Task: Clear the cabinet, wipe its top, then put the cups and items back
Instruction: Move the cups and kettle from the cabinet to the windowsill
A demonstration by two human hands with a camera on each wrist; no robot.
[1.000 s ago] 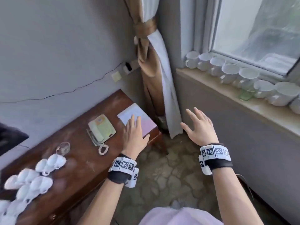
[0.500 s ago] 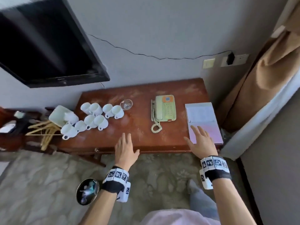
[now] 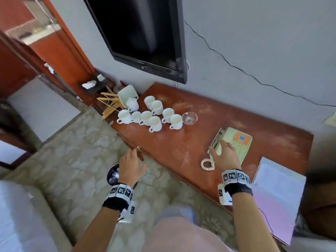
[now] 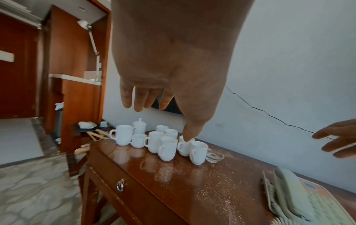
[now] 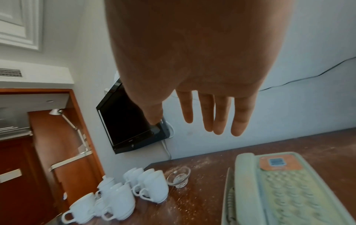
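Observation:
The red-brown cabinet [image 3: 190, 142] has a dusty top. Several white cups [image 3: 154, 115] stand clustered at its left end, with a small glass bowl [image 3: 189, 118] beside them. A pale green telephone [image 3: 234, 142] sits right of the middle, and a white notepad [image 3: 278, 193] lies at the right end. My left hand [image 3: 132, 160] is open, held before the front edge near the drawer handle [image 3: 139, 147]. My right hand [image 3: 218, 150] is open and hovers over the telephone's handset side, holding nothing. In the wrist views the fingers [image 4: 138, 100] and fingers [image 5: 212, 118] hang straight above the cups [image 4: 163, 141] and the telephone [image 5: 285, 190].
A black TV [image 3: 145, 33] hangs on the wall above the cups. Wooden hangers [image 3: 111, 104] and a white tray [image 3: 127, 93] lie left of the cabinet. A round dark bin [image 3: 112, 176] stands on the floor under my left hand. A bed edge [image 3: 21, 215] is at lower left.
The view has swung left, from the windowsill to the cabinet. My right hand moved from the notepad to above the telephone. My left hand stays open by the front edge.

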